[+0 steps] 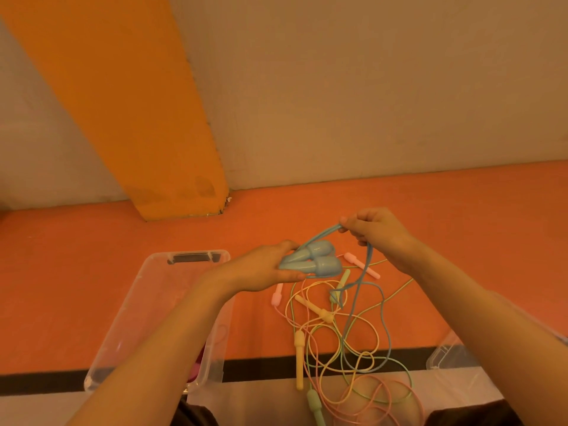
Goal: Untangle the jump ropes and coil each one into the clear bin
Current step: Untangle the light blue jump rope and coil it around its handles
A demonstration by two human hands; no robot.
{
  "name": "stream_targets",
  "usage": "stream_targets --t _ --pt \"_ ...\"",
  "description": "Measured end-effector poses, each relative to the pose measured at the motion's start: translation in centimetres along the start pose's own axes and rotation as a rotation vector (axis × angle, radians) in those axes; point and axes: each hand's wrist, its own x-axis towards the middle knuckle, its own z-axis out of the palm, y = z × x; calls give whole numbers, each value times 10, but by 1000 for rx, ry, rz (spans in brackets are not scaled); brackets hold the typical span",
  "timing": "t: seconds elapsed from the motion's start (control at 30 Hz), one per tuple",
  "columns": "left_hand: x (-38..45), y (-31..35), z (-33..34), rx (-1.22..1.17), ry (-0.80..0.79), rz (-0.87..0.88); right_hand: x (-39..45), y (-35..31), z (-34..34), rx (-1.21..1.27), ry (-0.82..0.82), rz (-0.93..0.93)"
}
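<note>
Left hand (261,272) grips blue handles (319,261); right hand (379,233) pinches cord (365,272)

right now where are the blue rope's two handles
In the head view the blue handles lie side by side in the left hand, held above the floor just right of the clear bin, over the tangled ropes.

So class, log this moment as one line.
left hand: holds blue handles | right hand: pinches blue cord | clear bin: no coil visible
</note>
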Motion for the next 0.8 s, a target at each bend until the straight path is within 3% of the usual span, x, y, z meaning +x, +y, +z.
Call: stream_targets --t 0.57,0.8 --pt "5 0 -6 -146 217 -189 -2 -2 13 -158 -89 11" --pt "4 -2 -7 -177 248 -215 -3 4 13 -50 -140 90"
